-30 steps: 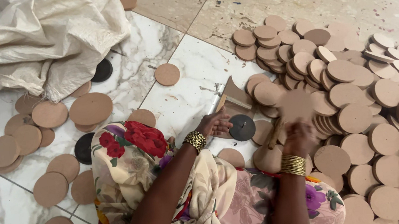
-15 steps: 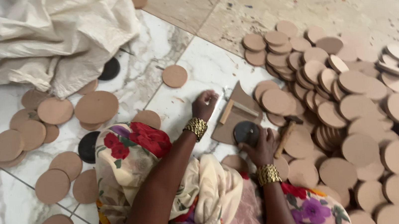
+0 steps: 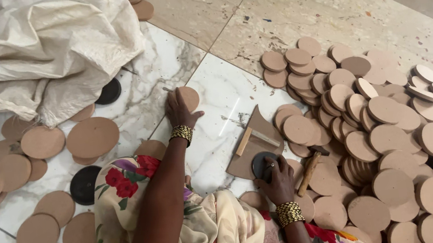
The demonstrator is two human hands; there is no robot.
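Your left hand [image 3: 180, 109] lies flat and unclenched on a lone tan wooden disc [image 3: 189, 97] on the marble floor [image 3: 224, 91]; your right hand [image 3: 277, 177] clamps a black disc [image 3: 261, 163] onto the brown board [image 3: 255, 147]. Press squarely.

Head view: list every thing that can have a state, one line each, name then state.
left hand: stretched out, fingers on a lone brown disc
lone brown disc: flat on the marble tile
right hand: closed on the black disc
black disc: pressed on the curved board piece
curved board piece: flat on the floor
hammer: lying unheld on the disc pile
disc pile: loose, overlapping
sack: crumpled
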